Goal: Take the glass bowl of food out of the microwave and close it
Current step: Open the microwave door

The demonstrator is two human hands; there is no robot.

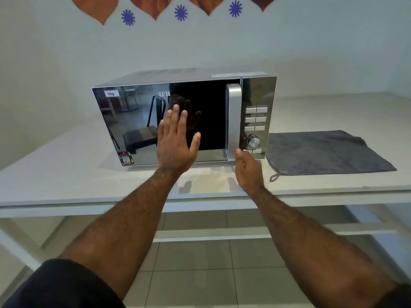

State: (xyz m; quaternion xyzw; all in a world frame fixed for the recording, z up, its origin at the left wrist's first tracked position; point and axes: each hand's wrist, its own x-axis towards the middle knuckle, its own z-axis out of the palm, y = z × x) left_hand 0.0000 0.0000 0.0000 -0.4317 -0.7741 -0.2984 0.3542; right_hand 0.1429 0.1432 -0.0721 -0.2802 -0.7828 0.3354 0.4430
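Observation:
A silver microwave [258, 94] with a dark mirrored door stands on the white table [66, 174], and the door is closed. My left hand [175, 141] is spread flat, fingers apart, against the middle of the door glass. My right hand [248, 167] hovers by the lower end of the vertical silver door handle [233, 112], thumb tip at the handle's base, fingers loosely curled and holding nothing. The glass bowl of food is hidden; the door shows only reflections.
A grey cloth [329, 152] lies flat on the table just right of the microwave. Buttons and a dial [254, 140] fill the control panel right of the handle. White wall close behind; tiled floor below the table's front edge.

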